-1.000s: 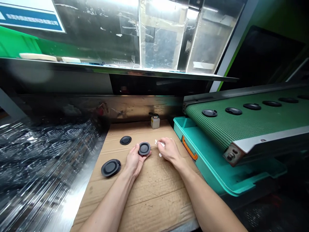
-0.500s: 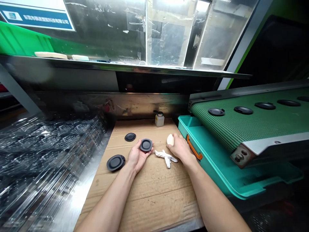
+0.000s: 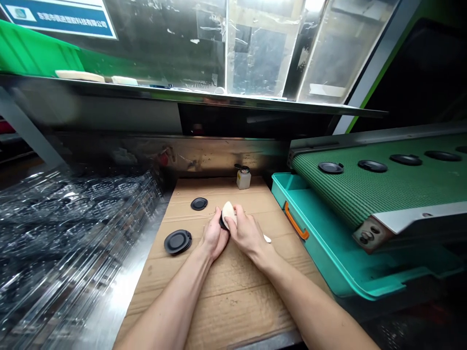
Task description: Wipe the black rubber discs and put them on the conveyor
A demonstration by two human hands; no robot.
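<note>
L hand (image 3: 214, 236) cups a black disc (image 3: 222, 222), thumb at its edge; R hand (image 3: 248, 236) pinches a cream pad (image 3: 228, 211) btwn thumb & fingers, at the disc's face; exact contact hidden. To do this well, prob. best to back the disc firmly w/ L fingers, keep the pad flat, & press lightly, evenly. Disc sits at L hand's fingers, just left of R hand, over cardboard (image 3: 237, 301). Small bottle (image 3: 243, 179) stands beyond; stacked discs (image 3: 177, 241) lie left of L hand.
</note>
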